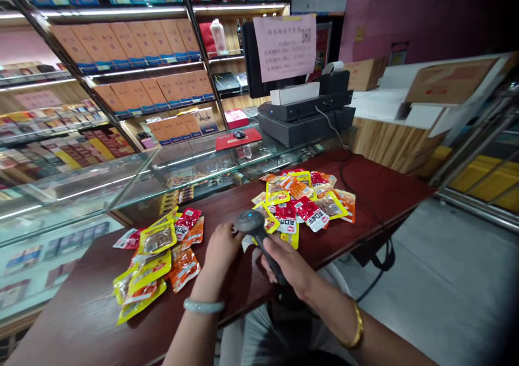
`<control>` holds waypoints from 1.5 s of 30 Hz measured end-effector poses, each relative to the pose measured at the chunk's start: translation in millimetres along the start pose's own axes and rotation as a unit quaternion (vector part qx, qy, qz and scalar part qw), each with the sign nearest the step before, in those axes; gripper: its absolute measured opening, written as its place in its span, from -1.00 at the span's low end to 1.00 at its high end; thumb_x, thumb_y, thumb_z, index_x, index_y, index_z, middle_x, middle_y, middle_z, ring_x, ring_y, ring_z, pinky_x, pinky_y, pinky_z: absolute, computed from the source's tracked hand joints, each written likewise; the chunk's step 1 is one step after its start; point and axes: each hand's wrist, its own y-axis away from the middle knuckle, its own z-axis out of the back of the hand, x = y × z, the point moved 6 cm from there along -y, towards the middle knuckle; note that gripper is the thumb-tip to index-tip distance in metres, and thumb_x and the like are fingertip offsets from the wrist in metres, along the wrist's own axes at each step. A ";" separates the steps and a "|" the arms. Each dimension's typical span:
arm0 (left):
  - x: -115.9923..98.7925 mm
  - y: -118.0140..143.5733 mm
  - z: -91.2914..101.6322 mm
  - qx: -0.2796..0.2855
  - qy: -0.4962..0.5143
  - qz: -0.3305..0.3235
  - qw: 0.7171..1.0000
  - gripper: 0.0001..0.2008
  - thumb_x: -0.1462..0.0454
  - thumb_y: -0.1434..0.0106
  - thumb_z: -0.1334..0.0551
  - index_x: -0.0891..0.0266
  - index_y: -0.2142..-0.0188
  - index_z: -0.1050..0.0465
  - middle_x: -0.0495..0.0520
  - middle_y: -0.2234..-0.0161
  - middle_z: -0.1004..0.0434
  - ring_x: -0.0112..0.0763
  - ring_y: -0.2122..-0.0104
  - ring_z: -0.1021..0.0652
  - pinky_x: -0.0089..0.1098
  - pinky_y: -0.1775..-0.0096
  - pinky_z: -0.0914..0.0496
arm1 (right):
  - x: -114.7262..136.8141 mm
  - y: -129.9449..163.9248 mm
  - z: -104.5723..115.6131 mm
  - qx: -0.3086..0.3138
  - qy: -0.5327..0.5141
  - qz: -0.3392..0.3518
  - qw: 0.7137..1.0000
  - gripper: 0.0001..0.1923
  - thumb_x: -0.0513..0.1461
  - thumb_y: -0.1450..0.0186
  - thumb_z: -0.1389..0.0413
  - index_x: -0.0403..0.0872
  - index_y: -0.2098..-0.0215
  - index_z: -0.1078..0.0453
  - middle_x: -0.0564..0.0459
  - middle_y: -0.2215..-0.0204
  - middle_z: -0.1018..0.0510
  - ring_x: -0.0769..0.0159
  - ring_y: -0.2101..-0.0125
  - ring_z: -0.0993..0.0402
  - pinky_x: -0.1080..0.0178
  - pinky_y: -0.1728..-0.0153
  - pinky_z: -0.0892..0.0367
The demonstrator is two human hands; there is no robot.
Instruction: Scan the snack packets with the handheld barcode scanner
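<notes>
My right hand (286, 263) is wrapped around the handle of a dark barcode scanner (249, 223), which has a small blue light on its head. Beside the scanner head is my left hand (223, 247), its fingers curled; what they hold, if anything, is hidden. A pale packet edge shows just under the scanner, near those fingers. Beyond the scanner lies a heap of small snack packets (310, 212) in yellow, red and orange. To the left of my left hand is a second pile of similar packets (154, 268), spread on the dark red table (89, 301).
Behind the table stand a glass display counter (133, 179) and a black till (304, 125) with a monitor (249, 58). A black cable (344, 179) crosses the table's right part. A red mat (239, 139) with a mouse sits on the glass. Boxed goods (130, 44) line the shelves.
</notes>
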 end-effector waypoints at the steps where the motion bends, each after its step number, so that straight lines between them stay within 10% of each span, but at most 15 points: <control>1: -11.4 -2.3 -5.7 0.020 -0.032 0.005 0.999 -0.64 0.07 -0.32 -0.13 0.28 0.15 -0.55 0.34 0.11 -0.60 -0.07 0.05 -0.58 -0.22 0.00 -0.38 | 2.5 6.0 12.3 -0.019 -0.010 0.001 1.000 -0.37 0.30 -0.14 -0.23 -0.01 0.28 -0.23 0.32 0.67 -0.29 0.53 0.72 -0.11 0.40 0.66 -0.06; 8: -54.8 -17.9 -21.2 0.049 -0.134 0.074 0.987 -0.17 -0.27 -0.23 -0.06 0.48 -0.06 -0.43 0.55 -0.06 -0.49 0.20 -0.10 -0.50 -0.09 -0.02 -0.39 | 9.9 30.0 67.7 -0.108 -0.027 0.023 0.994 -0.38 0.28 -0.15 -0.25 -0.02 0.25 -0.24 0.30 0.67 -0.31 0.52 0.72 -0.12 0.38 0.64 -0.10; 17: -34.5 -23.8 -29.3 0.006 0.101 0.070 0.992 -0.54 -0.01 -0.11 -0.34 0.22 0.14 -0.35 0.31 0.18 -0.64 -0.02 0.17 -0.64 -0.26 0.22 -0.41 | 9.3 26.7 76.9 -0.118 -0.050 0.025 0.991 -0.37 0.27 -0.14 -0.27 -0.03 0.22 -0.25 0.28 0.66 -0.34 0.49 0.72 -0.15 0.36 0.62 -0.09; 24: -3.3 -15.0 -26.4 -0.067 0.336 0.116 0.932 -0.54 0.02 0.01 -0.41 0.14 0.22 -0.30 0.03 0.41 -0.62 -0.20 0.39 -0.63 -0.31 0.33 -0.45 | 13.5 16.8 61.4 -0.080 -0.027 0.038 0.996 -0.35 0.31 -0.15 -0.22 -0.04 0.23 -0.28 0.27 0.65 -0.33 0.50 0.71 -0.14 0.35 0.62 -0.11; 31: -8.7 0.2 -22.3 -0.048 0.581 0.104 0.806 -0.30 0.03 0.15 -0.52 0.19 0.08 -0.29 0.11 0.24 -0.67 -0.27 0.37 -0.66 -0.22 0.24 -0.55 | 22.0 9.5 37.7 -0.053 -0.011 0.058 0.997 -0.37 0.29 -0.18 -0.22 -0.04 0.19 -0.30 0.26 0.61 -0.30 0.48 0.66 -0.14 0.34 0.60 -0.10; 39: 13.4 19.0 -8.3 -0.066 0.603 0.126 0.785 -0.27 0.03 0.16 -0.54 0.21 0.07 -0.31 0.13 0.26 -0.68 -0.21 0.34 -0.68 -0.20 0.23 -0.56 | 10.7 -3.5 11.6 -0.019 0.027 0.055 0.998 -0.40 0.27 -0.25 -0.17 -0.03 0.10 -0.32 0.27 0.63 -0.30 0.48 0.70 -0.14 0.35 0.63 -0.10; 45: 76.5 60.8 21.9 -0.188 0.487 0.176 0.834 -0.38 0.03 0.05 -0.48 0.21 0.06 -0.36 0.14 0.21 -0.65 -0.21 0.31 -0.67 -0.25 0.26 -0.55 | -21.3 -2.5 -21.3 0.034 0.033 -0.011 0.999 -0.40 0.28 -0.22 -0.18 -0.01 0.12 -0.32 0.29 0.64 -0.27 0.47 0.70 -0.11 0.36 0.64 -0.10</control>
